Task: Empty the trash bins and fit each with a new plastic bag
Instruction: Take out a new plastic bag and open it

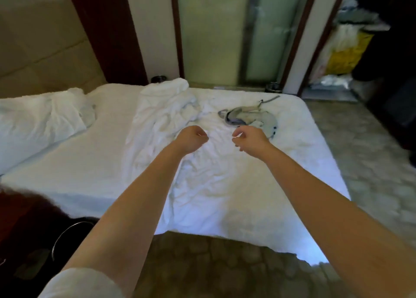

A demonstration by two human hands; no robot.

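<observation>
Both left hand (pixel 192 138) and right hand (pixel 251 139) curl, holding unclear, over a rumpled bed (pixel 90 162); grey bag (pixel 249 117) beyond, bin (pixel 67 241) lower-left.

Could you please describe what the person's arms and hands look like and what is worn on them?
The left hand and right hand are bare: no gloves, no watch or bracelet showing. The left arm has a white sleeve near the elbow; the right forearm is uncovered as far as seen.

Head view, angled down, over bed (pixel 90 180)
</observation>
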